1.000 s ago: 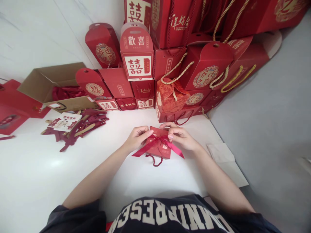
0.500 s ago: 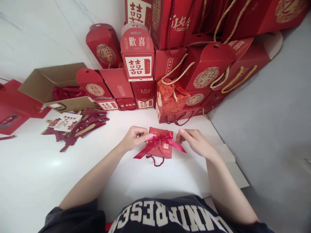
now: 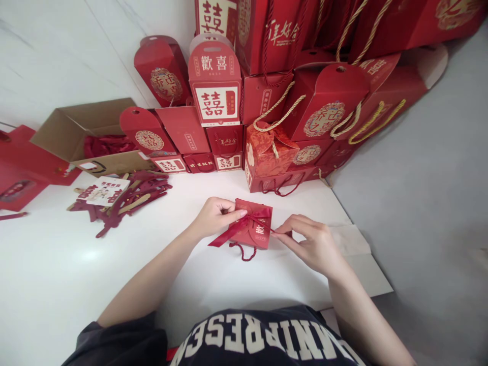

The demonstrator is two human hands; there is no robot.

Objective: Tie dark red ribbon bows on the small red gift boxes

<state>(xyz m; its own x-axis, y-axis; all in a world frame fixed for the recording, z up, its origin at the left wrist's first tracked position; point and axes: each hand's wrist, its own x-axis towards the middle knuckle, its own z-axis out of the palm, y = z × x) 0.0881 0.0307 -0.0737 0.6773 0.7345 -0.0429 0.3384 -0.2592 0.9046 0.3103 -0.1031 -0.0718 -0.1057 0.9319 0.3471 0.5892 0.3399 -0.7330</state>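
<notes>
A small red gift box [image 3: 263, 241] with gold lettering lies on the white table in front of me. Across its top runs a dark red satin ribbon [image 3: 227, 234] tied in a bow, one tail slanting off the lower left. My left hand [image 3: 215, 217] pinches the box's left side, with the thumb on top by the bow. At the box's right side, my right hand [image 3: 305, 239] pinches the ribbon's other tail between thumb and fingertips. A twisted red cord handle [image 3: 248, 258] curls from the box's near edge onto the table.
Stacked red gift boxes and bags [image 3: 215, 101] stand along the back. An open cardboard box [image 3: 72, 124] holding dark red material is at the left. Before it, dark red pieces [image 3: 141, 195] lie heaped under a white printed card [image 3: 109, 190]. A grey wall [image 3: 430, 193] rises at the right.
My right hand has moved down and closed on the ribbon's right tail. The bow's right tail, spread flat before, is now narrowed in my fingers. My left thumb has slid slightly right.
</notes>
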